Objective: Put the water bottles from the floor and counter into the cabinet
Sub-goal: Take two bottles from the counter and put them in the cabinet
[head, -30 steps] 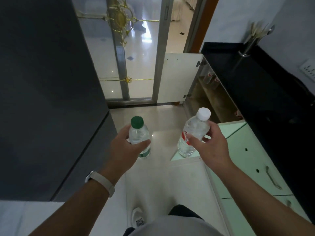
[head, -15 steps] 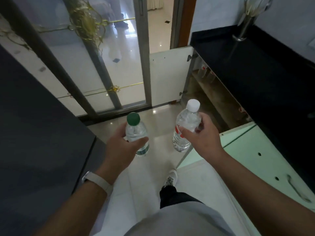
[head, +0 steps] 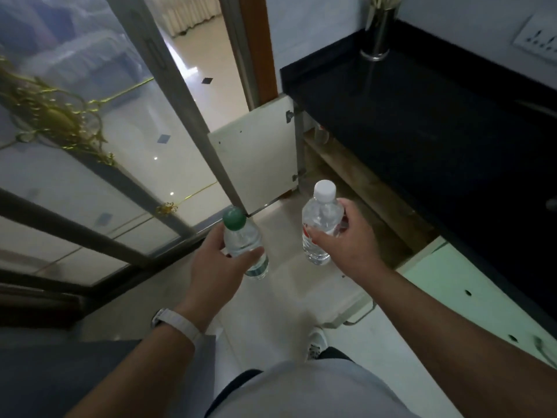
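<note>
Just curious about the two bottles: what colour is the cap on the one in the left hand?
The cap is green; the head view shows it.

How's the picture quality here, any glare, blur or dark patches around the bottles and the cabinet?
Head view: glare on the far floor through the doorway; the counter is near black and the cabinet dim; the wide lens skews the door frame; the green-cap bottle in the left hand and the white-cap bottle in the right hand are fairly sharp, the picture's edges softer.
</note>
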Demonstrator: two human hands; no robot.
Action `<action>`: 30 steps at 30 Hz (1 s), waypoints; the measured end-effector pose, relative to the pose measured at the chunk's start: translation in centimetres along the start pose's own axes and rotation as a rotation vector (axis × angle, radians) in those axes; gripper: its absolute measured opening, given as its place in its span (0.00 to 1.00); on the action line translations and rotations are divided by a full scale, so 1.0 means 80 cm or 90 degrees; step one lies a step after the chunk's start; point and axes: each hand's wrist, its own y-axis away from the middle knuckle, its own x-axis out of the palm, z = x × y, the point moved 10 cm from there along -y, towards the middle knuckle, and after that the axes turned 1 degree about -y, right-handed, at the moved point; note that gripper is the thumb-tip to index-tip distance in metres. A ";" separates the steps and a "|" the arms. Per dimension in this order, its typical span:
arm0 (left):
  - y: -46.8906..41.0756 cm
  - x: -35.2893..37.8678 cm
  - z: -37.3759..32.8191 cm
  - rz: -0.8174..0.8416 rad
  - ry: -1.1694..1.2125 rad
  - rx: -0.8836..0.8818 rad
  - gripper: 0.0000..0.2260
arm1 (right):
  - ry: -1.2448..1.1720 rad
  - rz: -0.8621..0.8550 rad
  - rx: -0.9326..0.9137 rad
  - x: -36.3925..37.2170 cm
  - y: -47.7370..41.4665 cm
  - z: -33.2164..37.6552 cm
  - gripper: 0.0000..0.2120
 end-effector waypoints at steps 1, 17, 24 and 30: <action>-0.011 0.006 -0.005 0.013 -0.010 0.006 0.23 | -0.002 -0.016 0.010 -0.009 -0.005 -0.003 0.26; -0.214 0.096 -0.047 0.279 -0.030 0.077 0.18 | 0.058 -0.284 0.152 -0.055 -0.064 -0.026 0.27; -0.336 0.091 -0.064 0.392 -0.029 0.106 0.18 | 0.103 -0.377 0.220 -0.010 -0.105 0.016 0.26; -0.410 0.086 -0.077 0.447 -0.047 0.142 0.23 | 0.092 -0.458 0.234 0.022 -0.133 0.054 0.21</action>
